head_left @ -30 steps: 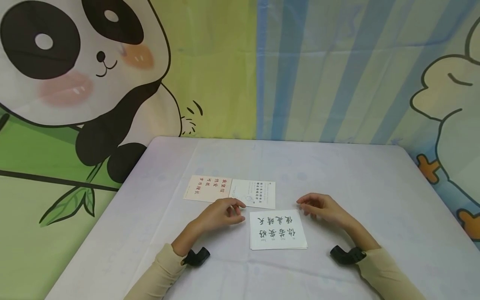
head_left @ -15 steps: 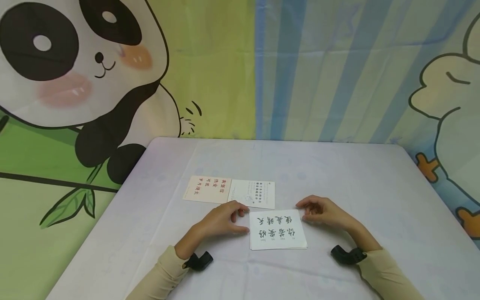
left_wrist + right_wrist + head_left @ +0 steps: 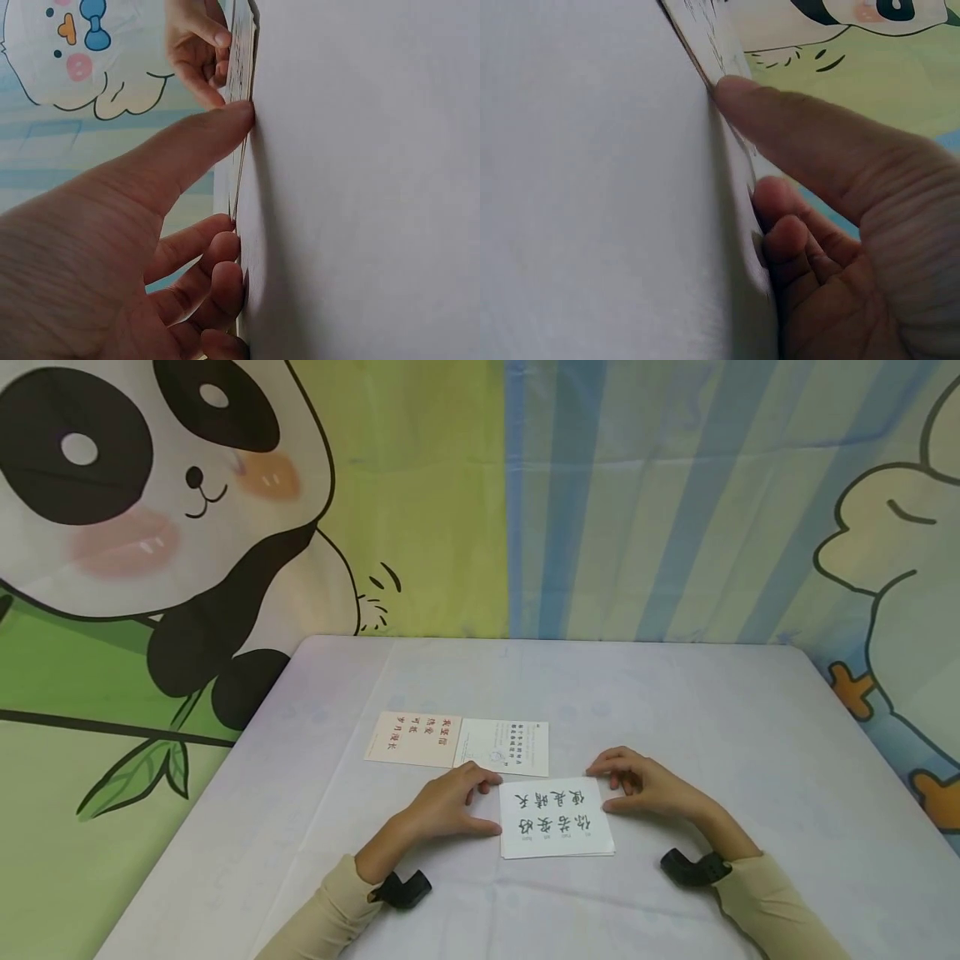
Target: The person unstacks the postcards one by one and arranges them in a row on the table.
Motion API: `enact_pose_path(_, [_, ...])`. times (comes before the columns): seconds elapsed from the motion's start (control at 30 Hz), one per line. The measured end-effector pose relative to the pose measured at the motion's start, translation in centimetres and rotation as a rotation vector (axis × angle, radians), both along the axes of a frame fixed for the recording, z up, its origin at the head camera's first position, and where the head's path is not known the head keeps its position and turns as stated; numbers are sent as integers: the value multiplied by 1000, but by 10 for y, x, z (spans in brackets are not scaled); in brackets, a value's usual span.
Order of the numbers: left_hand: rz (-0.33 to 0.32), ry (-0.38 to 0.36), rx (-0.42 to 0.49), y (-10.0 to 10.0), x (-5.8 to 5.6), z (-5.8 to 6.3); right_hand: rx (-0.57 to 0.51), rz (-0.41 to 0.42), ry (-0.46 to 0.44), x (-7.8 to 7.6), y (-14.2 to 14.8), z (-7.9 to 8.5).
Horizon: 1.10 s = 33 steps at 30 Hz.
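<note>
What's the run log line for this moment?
left hand at left edge of card stack | right hand at its right edge | pink card and white card side by side beyond

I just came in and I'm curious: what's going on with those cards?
A person has both hands at a small stack of white cards lying flat on the table. The left hand is at one side of it and the right hand at the other, each with its thumb at the edge. The stack has not been picked up. Farther back, toward the person's left, a pinkish card and another white card lie side by side.
</note>
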State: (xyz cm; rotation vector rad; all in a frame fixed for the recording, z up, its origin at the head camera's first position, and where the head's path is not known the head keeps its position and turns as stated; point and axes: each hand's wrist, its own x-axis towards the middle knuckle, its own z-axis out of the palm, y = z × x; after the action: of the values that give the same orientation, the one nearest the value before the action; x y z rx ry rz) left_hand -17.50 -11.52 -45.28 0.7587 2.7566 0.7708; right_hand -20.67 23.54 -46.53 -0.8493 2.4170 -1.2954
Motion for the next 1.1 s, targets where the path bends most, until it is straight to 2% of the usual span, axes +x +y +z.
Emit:
enact_pose_path(0.17, [-5,11,7,1,0,-2,-25,-28,11,1,-2,-3])
enact_pose_path(0.43, [-10,-13,47,1,2,-2,-49,-7,43,2,-3,-5])
enact_pose_path(0.67, [5,-69,96,3,4,1,-2,6,29,4,-3,0])
enact_pose_path(0.83, [-4,-71,90,3,4,1,-9,54,81,4,-3,-3])
enact_pose_path(1.1, [-29,-66,121,3,4,-1,-1,39,76,5,-4,-1])
